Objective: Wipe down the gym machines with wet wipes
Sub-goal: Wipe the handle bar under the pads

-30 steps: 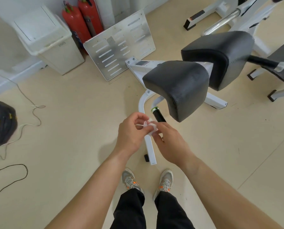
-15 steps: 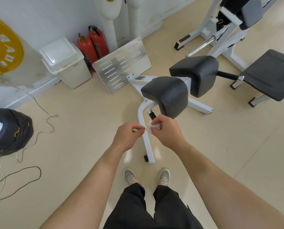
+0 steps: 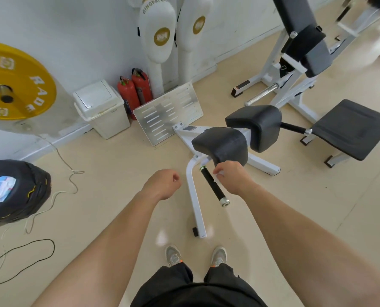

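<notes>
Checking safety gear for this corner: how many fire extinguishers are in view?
2. The first extinguisher stands by the wall beside the white bin; the second extinguisher stands close beside it, behind the slotted metal plate. More may be hidden out of frame.

Near pad (image 3: 220,145) as anchor: second pad (image 3: 256,125) just behind-right of it, bench seat (image 3: 350,129) farther right. Handle bar (image 3: 212,185) just in front. Right hand (image 3: 231,178) with wipe (image 3: 221,173) at its front edge, left hand (image 3: 162,185) front-left. Slotted plate (image 3: 169,114) behind-left; bin (image 3: 102,109) and extinguishers (image 3: 134,91) farther behind-left. Bag (image 3: 14,191) far left.
</notes>
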`<state>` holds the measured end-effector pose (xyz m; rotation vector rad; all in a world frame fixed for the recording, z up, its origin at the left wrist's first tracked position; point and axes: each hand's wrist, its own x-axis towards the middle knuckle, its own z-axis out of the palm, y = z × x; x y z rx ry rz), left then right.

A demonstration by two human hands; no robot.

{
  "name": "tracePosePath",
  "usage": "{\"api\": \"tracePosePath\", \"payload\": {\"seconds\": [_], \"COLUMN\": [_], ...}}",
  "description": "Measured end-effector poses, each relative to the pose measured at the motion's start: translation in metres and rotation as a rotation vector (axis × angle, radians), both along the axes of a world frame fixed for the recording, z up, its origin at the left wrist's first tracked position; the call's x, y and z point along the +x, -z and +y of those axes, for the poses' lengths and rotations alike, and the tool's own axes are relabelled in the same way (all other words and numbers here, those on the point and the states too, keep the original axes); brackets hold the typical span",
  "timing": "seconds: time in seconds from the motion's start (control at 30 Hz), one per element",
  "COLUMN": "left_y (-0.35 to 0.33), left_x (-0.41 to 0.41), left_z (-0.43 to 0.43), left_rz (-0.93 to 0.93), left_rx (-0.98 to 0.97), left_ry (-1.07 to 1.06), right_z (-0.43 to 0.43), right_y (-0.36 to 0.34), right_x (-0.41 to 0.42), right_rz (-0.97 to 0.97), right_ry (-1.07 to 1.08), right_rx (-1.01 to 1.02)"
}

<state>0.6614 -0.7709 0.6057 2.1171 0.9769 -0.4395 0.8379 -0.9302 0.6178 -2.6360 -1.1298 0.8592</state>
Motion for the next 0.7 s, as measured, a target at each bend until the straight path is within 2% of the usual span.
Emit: {"api": "tracePosePath", "payload": {"seconds": [0.37, 0.7], "left_y": [-0.02, -0.024], "left_x": [-0.017, 0.044], "left_z": [0.082, 0.174], "left_rz": [0.043, 0.007], "left_rx": [0.109, 0.128], "left_ry": [0.085, 0.149], "right_z": [0.077, 0.161], "right_y": [-0.013, -0.004], "right_x": [-0.006, 0.047], "right_rz": [-0.03, -0.074], "right_ry": [-0.017, -0.022], "right_rx": [0.066, 0.043]}}
